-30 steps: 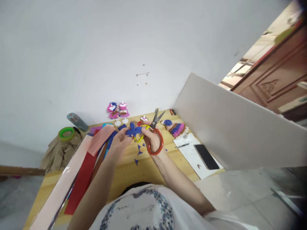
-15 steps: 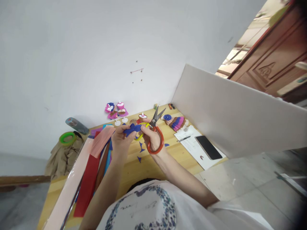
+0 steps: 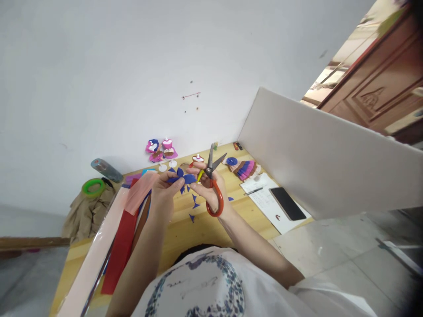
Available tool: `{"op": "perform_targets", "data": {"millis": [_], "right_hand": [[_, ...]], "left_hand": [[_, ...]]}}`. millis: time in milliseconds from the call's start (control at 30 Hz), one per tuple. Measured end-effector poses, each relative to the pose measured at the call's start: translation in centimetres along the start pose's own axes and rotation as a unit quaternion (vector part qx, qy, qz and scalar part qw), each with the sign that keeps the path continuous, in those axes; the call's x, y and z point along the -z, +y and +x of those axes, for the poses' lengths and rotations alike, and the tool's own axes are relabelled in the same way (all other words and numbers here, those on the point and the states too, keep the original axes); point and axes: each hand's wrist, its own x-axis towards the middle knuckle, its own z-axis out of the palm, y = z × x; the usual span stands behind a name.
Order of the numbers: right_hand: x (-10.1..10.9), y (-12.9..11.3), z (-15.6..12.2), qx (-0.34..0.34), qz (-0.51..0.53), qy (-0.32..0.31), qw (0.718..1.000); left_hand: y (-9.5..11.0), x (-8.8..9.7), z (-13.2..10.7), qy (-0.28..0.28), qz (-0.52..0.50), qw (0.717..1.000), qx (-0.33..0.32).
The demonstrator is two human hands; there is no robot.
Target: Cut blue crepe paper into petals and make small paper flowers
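Note:
My left hand pinches a dark blue paper flower whose petals are spread out. Scissors with one red and one yellow handle hang on my right hand, their blades parted and pointing away from me. The right fingertips are close to the flower's right petal; whether they touch it I cannot tell. Below the hands, small blue paper scraps lie on the wooden table.
Strips of pink and red crepe paper cover the table's left side. Small paper-dressed figures stand by the wall. To the right are a ruffled paper dress, a written sheet, a pen and a phone, beside a white panel.
The blue paper has unfolded from a bunched shape into spread petals. My right fingers have shifted back from it, and the scissors have turned slightly more upright.

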Motion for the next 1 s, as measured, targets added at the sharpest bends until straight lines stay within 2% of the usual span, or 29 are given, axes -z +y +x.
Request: {"op": "perform_targets", "data": {"millis": [133, 267, 500, 633, 1000], "right_hand": [[0.5, -0.3, 0.1, 0.055, -0.052, -0.066, 0.995], [0.7, -0.7, 0.1, 0.089, -0.105, -0.095, 0.986], [0.8, -0.8, -0.1, 0.102, -0.098, -0.059, 0.988], [0.7, -1.1, -0.2, 0.095, -0.089, -0.034, 0.991], [1.3, -1.0, -0.2, 0.085, -0.054, -0.065, 0.993]], "left_hand": [[0.2, -0.4, -0.2, -0.017, -0.005, 1.0, 0.013], [0.8, -0.7, -0.6, -0.053, -0.027, 0.997, 0.044], [1.0, -0.6, -1.0, -0.08, -0.053, 0.99, 0.108], [0.8, -0.5, -1.0, -0.089, -0.052, 0.988, 0.116], [0.8, -0.8, -1.0, -0.106, -0.043, 0.986, 0.122]]}}
